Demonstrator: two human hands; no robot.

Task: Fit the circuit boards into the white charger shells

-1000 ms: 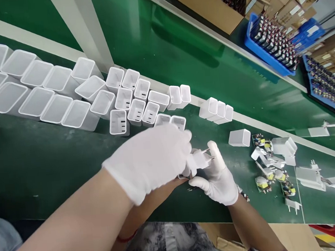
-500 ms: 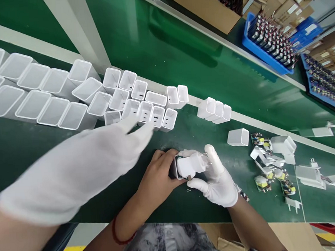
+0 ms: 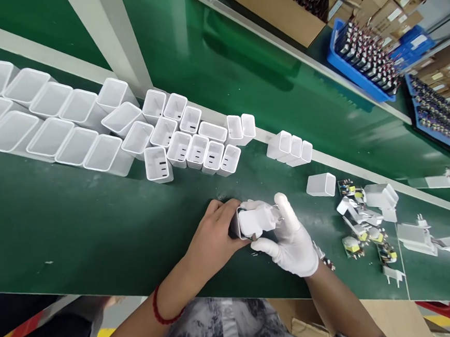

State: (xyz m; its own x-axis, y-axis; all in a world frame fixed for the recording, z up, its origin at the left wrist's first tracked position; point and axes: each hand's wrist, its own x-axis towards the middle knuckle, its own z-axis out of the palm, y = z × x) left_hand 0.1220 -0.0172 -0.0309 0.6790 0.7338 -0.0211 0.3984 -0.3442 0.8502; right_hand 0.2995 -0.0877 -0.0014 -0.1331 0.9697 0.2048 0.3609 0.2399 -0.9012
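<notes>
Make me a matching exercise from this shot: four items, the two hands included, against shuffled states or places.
Items:
1. Left hand
2. Right hand
3. Charger plug
4. Circuit boards with yellow parts

States or places:
A. Lying on the bench, right of both hands
B. In a white glove
C. White, with metal pins
D. Bare

Pairs: 1-D, 2-B, 3-C, 4-A

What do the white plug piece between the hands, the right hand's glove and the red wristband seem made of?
Plug piece: probably moulded plastic, matte white, going by its smooth, rounded surfaces. Glove: likely cloth; its dull white surface and close, soft fit suggest it. Wristband: dull red, perhaps cord or beads; too small to tell.
</notes>
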